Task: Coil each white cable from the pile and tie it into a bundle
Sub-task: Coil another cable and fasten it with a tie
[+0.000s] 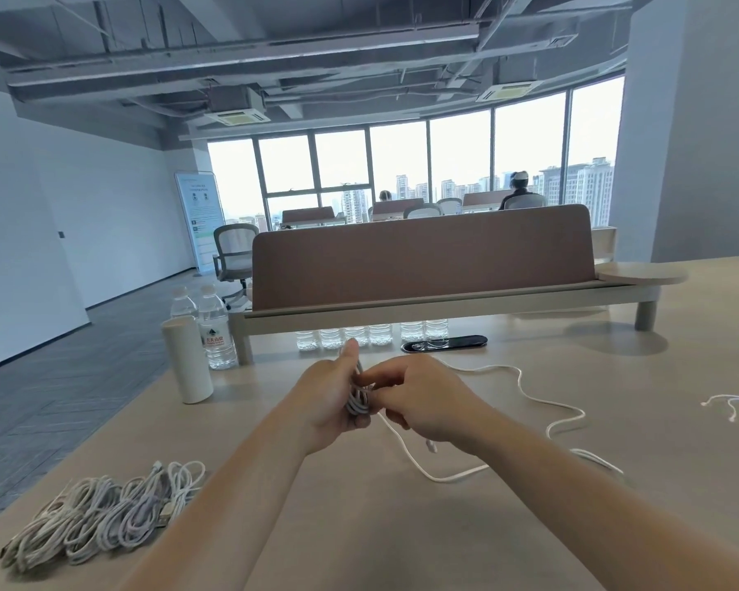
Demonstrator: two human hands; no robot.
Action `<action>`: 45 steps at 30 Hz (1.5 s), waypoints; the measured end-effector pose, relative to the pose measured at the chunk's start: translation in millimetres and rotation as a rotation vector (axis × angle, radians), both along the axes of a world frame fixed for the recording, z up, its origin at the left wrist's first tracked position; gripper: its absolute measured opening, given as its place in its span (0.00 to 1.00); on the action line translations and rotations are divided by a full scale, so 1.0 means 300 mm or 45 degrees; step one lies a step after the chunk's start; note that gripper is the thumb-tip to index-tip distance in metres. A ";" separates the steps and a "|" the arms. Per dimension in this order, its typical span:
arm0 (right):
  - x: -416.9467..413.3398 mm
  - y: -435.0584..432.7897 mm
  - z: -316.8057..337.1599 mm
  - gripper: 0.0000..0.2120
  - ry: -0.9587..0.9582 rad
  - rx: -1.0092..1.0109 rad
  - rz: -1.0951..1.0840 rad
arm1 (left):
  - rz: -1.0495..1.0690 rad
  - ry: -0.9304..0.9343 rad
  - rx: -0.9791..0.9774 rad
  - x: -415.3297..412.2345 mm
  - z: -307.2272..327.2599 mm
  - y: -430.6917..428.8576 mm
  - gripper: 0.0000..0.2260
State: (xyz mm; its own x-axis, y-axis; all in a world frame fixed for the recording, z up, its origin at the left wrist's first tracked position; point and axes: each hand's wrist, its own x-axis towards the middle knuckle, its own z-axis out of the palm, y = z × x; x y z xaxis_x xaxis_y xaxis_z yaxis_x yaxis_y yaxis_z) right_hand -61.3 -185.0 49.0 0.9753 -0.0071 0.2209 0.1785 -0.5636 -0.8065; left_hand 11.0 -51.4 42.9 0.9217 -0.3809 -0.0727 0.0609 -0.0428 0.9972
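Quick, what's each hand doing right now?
Left hand: grips the coil.
Right hand: pinches the cable at the coil.

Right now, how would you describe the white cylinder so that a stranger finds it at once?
Find the brown divider across the table. Two clear bottles stand at its left end; the cylinder stands close in front, to their left. It alone is opaque, plain white, with no label.
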 end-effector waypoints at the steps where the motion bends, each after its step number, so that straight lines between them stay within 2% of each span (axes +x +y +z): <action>1: -0.001 0.001 -0.002 0.14 0.010 0.009 0.012 | 0.008 0.005 -0.008 0.002 -0.002 -0.001 0.20; 4: -0.008 0.012 -0.002 0.10 -0.004 0.028 0.061 | 0.035 0.006 -0.005 0.009 -0.004 -0.005 0.20; 8: -0.015 -0.001 -0.005 0.07 0.084 0.192 0.178 | 0.135 -0.008 -0.052 0.024 0.011 0.004 0.22; 10: -0.016 -0.021 -0.011 0.05 0.139 0.112 0.205 | 0.172 0.016 -0.105 0.043 0.018 0.023 0.22; 15: -0.011 -0.067 -0.022 0.10 0.317 -0.263 0.210 | 0.059 0.083 -0.171 0.038 0.032 0.054 0.23; 19: 0.033 -0.069 -0.027 0.09 0.210 -0.510 -0.025 | -0.086 0.051 -0.088 0.018 0.032 0.048 0.23; 23: 0.051 -0.070 -0.002 0.04 0.130 -0.551 -0.173 | -0.054 -0.094 0.092 0.018 0.026 0.038 0.23; 28: 0.049 -0.067 0.023 0.08 0.007 -0.514 -0.162 | -0.076 -0.182 0.256 0.007 0.015 0.028 0.22; 38: 0.057 -0.044 0.018 0.07 -0.108 -0.529 -0.227 | -0.197 -0.141 0.266 -0.027 0.021 0.023 0.23; 41: 0.055 -0.036 0.009 0.11 -0.173 -0.531 -0.290 | -0.201 -0.131 0.278 -0.030 0.024 0.016 0.24; 45: 0.057 -0.053 0.016 0.14 -0.123 -0.502 -0.410 | -0.179 -0.081 0.230 -0.019 0.030 0.025 0.23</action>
State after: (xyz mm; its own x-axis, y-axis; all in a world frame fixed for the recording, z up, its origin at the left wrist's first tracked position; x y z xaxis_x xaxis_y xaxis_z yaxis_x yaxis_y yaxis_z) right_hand -44.1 -200.9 53.8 0.9124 -0.2020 0.3561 0.0088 -0.8600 -0.5102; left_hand 5.2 -43.9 52.0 0.8654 -0.4920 -0.0950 -0.0208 -0.2248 0.9742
